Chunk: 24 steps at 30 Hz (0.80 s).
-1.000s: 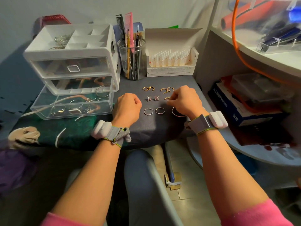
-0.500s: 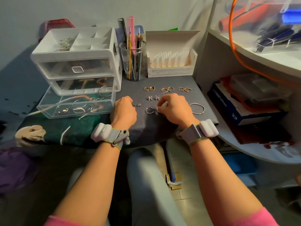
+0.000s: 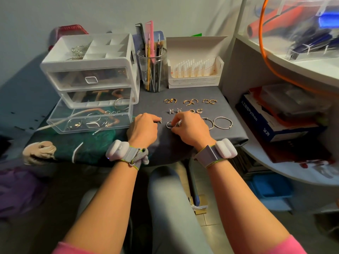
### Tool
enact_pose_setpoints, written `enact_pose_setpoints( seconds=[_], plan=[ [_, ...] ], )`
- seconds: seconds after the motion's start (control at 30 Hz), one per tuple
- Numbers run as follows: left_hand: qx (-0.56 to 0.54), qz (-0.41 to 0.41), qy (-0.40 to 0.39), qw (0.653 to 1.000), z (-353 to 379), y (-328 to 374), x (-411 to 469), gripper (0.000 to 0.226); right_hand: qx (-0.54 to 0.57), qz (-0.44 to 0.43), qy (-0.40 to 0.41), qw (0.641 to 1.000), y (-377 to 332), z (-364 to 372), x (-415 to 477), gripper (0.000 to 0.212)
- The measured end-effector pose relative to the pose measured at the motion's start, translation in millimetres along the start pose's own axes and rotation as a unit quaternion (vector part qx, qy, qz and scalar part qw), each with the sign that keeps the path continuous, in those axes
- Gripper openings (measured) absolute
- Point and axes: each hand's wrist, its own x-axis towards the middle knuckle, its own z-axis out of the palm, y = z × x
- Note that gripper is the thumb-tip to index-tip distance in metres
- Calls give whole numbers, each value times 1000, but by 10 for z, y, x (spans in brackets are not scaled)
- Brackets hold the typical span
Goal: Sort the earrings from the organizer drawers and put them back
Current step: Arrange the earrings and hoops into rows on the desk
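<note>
On the cloth (image 3: 174, 143), the left hand (image 3: 144, 126) pinches a stud (image 3: 160, 120) and the right hand (image 3: 189, 128) pinches a hoop (image 3: 169, 124) below rowed earrings (image 3: 190, 101), near a book (image 3: 256, 118) reading "Python".

One head-worn camera looks forward and down, close above the dark grey cloth-covered table (image 3: 150, 101), pale wall (image 3: 110, 11) at twelve o'clock.
</note>
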Motion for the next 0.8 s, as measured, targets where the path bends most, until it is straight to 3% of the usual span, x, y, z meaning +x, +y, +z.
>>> enact_pose_setpoints(
  seconds=[0.23,0.53,0.8],
  plan=[
    [21,-22,30,999,19,7,37,37,15,-5,33,999,-118,-11,143,16],
    [23,-25,39,999,-10,34,46,33,-42,-18,-1,999,-310,105,329,36],
    [35,-18,36,999,-21,33,45,30,-68,-25,29,997,-383,178,409,22]
  ],
)
